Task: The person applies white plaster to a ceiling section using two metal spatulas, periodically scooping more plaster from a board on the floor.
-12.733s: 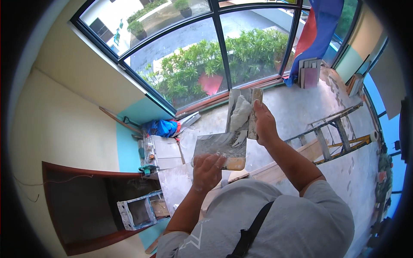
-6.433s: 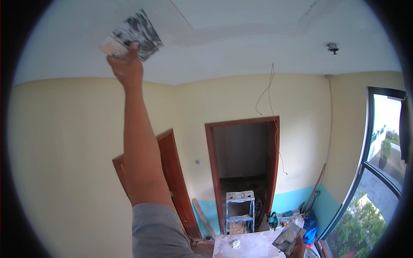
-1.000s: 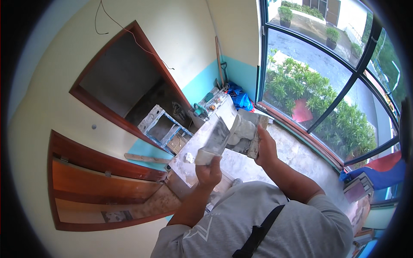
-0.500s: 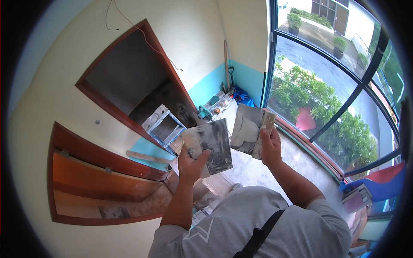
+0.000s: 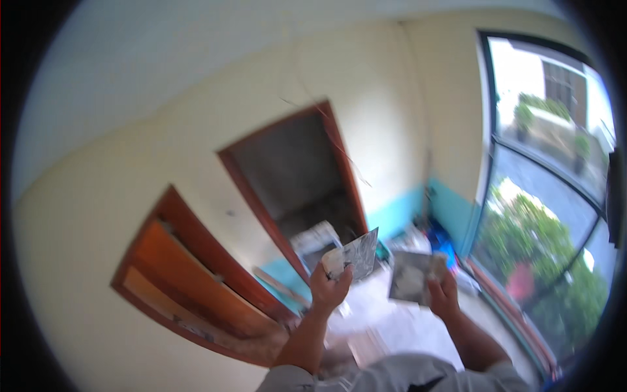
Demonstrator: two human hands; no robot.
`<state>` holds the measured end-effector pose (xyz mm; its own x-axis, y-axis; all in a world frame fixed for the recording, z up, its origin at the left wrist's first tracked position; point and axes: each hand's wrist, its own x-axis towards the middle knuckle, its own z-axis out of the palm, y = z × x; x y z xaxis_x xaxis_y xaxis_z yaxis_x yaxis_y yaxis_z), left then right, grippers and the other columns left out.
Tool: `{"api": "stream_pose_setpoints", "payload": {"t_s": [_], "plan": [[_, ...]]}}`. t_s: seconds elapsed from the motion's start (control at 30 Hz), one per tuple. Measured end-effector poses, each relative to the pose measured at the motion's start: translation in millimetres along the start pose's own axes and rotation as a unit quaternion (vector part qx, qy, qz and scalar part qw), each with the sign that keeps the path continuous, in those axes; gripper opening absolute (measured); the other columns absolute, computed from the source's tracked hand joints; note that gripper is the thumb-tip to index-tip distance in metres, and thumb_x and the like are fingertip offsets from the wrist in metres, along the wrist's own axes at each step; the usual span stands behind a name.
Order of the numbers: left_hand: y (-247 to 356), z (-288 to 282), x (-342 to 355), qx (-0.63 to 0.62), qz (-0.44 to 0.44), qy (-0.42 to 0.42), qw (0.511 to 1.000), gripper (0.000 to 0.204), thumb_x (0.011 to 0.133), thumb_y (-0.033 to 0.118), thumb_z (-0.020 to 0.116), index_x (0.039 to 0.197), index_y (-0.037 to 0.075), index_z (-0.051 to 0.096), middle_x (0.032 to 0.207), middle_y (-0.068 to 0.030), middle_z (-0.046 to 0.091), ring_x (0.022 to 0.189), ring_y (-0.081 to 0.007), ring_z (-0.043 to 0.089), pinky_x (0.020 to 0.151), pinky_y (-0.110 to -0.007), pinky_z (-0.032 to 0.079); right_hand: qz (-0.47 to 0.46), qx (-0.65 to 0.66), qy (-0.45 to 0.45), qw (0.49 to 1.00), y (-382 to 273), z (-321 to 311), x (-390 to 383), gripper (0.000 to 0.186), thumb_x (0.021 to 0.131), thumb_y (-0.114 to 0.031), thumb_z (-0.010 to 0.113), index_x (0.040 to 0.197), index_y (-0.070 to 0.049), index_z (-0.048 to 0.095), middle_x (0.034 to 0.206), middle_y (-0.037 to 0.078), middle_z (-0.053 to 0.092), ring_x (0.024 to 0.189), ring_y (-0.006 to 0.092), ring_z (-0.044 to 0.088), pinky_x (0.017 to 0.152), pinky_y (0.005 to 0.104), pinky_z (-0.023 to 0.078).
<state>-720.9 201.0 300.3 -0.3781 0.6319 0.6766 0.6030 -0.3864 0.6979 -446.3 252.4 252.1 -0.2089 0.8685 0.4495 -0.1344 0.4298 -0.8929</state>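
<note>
My left hand (image 5: pixel 330 291) is closed round the pale handle of a wide metal scraper (image 5: pixel 360 255), whose blade is tilted up and streaked with white and dark residue. Just to the right, my right hand (image 5: pixel 444 294) grips the handle edge of a second flat metal blade (image 5: pixel 408 281), which carries a pale lump of compound. The two tools are held a little apart in front of me. The picture is blurred by motion, so fine detail on both is lost.
Beyond my hands are a dark doorway (image 5: pixel 277 163), a white paint-stained step stool (image 5: pixel 307 238), a blue bag (image 5: pixel 443 243) in the corner and a pale board (image 5: pixel 368 348). A wooden door (image 5: pixel 196 274) stands left, a tall window (image 5: pixel 542 228) right, thin wires hang from above.
The view has tilted up, showing more wall and ceiling, so hands and tools sit lower in the picture. The left scraper has turned from lying broad to a steeper tilt.
</note>
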Motion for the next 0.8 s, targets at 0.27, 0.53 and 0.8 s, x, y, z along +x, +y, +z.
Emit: {"api": "stream_pose_setpoints", "payload": {"t_s": [0.27,0.53,0.8], "plan": [[163.2,-190.0,145.9,0.057,0.201,0.394,0.895,0.058,0.076,0.008,0.078,0.125,-0.001,0.048,0.118,-0.011,0.059,0.105,-0.0209,0.057,0.093,-0.035,0.046,0.223,0.458,-0.004,0.86,59.4,16.0,-38.3,0.045,0.098,-0.036,0.045,0.13,-0.004,0.047,0.12,0.013,0.06,0.107,0.0297,0.061,0.092,0.0454,0.05],[313.1,-324.8,250.0,0.021,0.481,0.429,0.764,0.058,0.073,0.018,0.083,0.118,-0.002,0.053,0.111,-0.0132,0.063,0.099,-0.0233,0.059,0.09,-0.035,0.045,0.301,0.365,0.019,0.881,85.9,8.6,-40.5,0.038,0.1,-0.035,0.046,0.126,-0.009,0.052,0.108,0.006,0.06,0.095,0.0223,0.061,0.073,0.0366,0.057],[399.1,-343.2,267.5,0.142,0.401,0.476,0.77,0.06,0.072,0.024,0.083,0.115,-0.006,0.053,0.11,-0.0176,0.063,0.098,-0.0282,0.062,0.088,-0.036,0.047,0.268,0.339,0.012,0.902,119.1,12.7,-47.8,0.037,0.1,-0.033,0.046,0.127,-0.007,0.052,0.108,0.007,0.061,0.094,0.0208,0.062,0.071,0.0357,0.056]]}}
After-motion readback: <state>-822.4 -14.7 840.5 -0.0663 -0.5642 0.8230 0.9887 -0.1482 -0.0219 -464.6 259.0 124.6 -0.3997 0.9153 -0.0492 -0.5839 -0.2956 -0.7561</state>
